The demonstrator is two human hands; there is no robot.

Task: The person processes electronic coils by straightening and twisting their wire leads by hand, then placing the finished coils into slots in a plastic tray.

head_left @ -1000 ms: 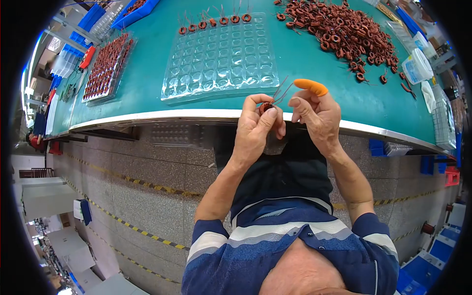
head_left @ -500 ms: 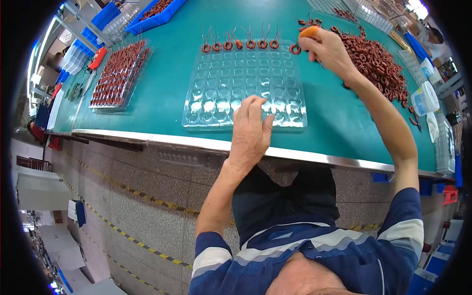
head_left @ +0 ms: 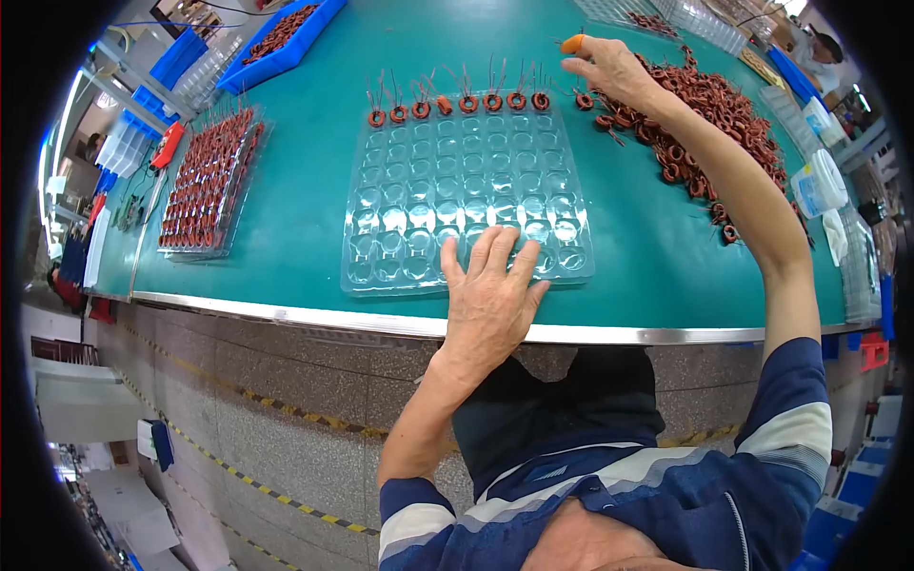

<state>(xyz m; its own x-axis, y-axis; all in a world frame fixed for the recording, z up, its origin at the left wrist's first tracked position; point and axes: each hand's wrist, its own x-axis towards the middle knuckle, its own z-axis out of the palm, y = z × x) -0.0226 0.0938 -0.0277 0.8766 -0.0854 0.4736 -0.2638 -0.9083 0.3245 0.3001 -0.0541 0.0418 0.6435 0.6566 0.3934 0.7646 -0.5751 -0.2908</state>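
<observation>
My left grip rests with fingers spread on the near edge of a clear pocketed tray, on the green table. The tray looks thin, light and slick, probably bendy, so steadying its rim makes sense. Ahead of that grip, along the tray's far edge, stand eight reddish-brown wire coils, leads upward. Each is likely light and firm, its leads easily bent; the ring is the safer hold. Beyond to the right, my right grip hangs with fingers bent, one in an orange cover; I cannot tell whether it pinches anything. A heap of coils spreads to its right, partly hidden by my forearm. Left of my left grip stands a filled tray; farther off, a blue bin is cut off above.
</observation>
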